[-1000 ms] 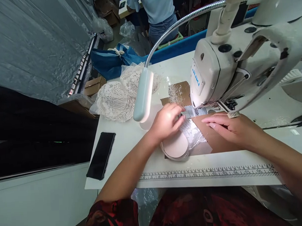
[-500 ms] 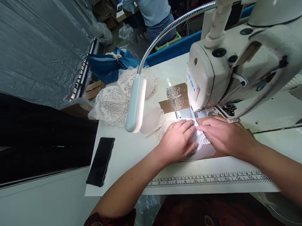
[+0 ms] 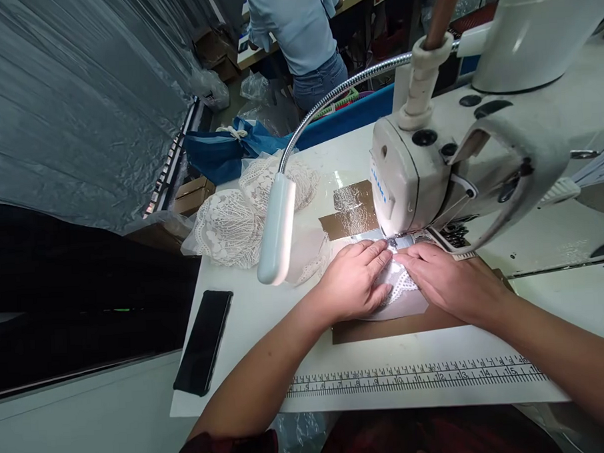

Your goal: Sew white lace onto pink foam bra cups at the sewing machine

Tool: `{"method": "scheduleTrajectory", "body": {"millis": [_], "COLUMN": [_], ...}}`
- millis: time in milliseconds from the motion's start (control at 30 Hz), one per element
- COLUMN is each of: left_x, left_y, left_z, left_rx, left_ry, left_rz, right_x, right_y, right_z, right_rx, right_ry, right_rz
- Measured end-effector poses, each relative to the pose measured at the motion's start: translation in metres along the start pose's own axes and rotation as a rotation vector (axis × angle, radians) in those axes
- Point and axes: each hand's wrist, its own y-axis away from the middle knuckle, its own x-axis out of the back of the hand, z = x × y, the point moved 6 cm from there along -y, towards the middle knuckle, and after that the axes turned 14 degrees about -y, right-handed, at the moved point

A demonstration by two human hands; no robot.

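Under the sewing machine's (image 3: 394, 176) needle area lies a piece of white lace (image 3: 400, 283) on a sheer pale fabric (image 3: 405, 307). My left hand (image 3: 357, 277) rests flat on the lace, thumb apart from the fingers, fingertips close to the presser foot (image 3: 393, 242). From the other side my right hand (image 3: 447, 280) has its fingers curled, with the tips closed at the lace's right edge. Beneath the fabric is a brown sheet (image 3: 357, 332). More lace and sheer fabric (image 3: 306, 253) extends left of my left hand.
Lace cups (image 3: 227, 230) are piled at the table's back left, behind a lit gooseneck lamp (image 3: 277, 227). A black phone (image 3: 203, 343) lies at the left edge. A ruler strip (image 3: 413, 376) runs along the front. Beyond a blue cloth (image 3: 213, 153) stands a person (image 3: 298, 33).
The camera view has shifted, so the table sits lower in the picture. Both hands stay on the lace beside the presser foot; more of the brown sheet shows in front.
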Motion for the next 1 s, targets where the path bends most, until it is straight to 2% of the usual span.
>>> {"method": "scheduleTrajectory", "body": {"millis": [233,533,800,1000], "left_x": [0.004,0.005,0.005,0.006], "left_y": [-0.002,0.005,0.000,0.000], "left_z": [-0.005,0.005,-0.001,-0.002], "left_rx": [-0.047,-0.046,-0.036,-0.051], "left_ry": [-0.025,-0.059,-0.074,-0.114], "left_rz": [-0.011,0.014,0.011,0.064], "right_x": [0.000,0.001,-0.009,-0.008], "right_y": [-0.001,0.004,0.000,0.014], "right_z": [0.000,-0.002,0.009,0.010], "right_rx": [0.037,0.046,-0.119,-0.037], "right_ry": [0.015,0.024,-0.028,-0.042], "right_rz": [0.051,0.030,-0.078,0.020]}}
